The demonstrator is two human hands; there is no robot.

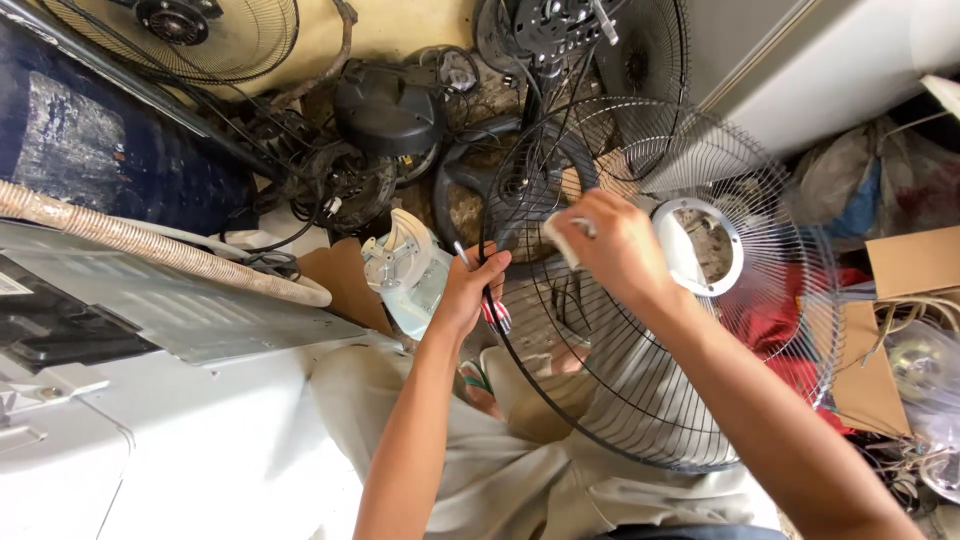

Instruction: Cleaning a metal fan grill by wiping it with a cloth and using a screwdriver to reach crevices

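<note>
A round black wire fan guard with a white centre ring stands tilted over my lap. My left hand grips the guard's black rim at its left edge, together with a thin tool with a red-and-white handle. My right hand is closed on a small white cloth pressed against the guard's wires near the upper rim.
A white fan motor housing lies left of my left hand. Other fan guards and black fan parts fill the floor at the top. A white appliance stands at left, cardboard and bags at right.
</note>
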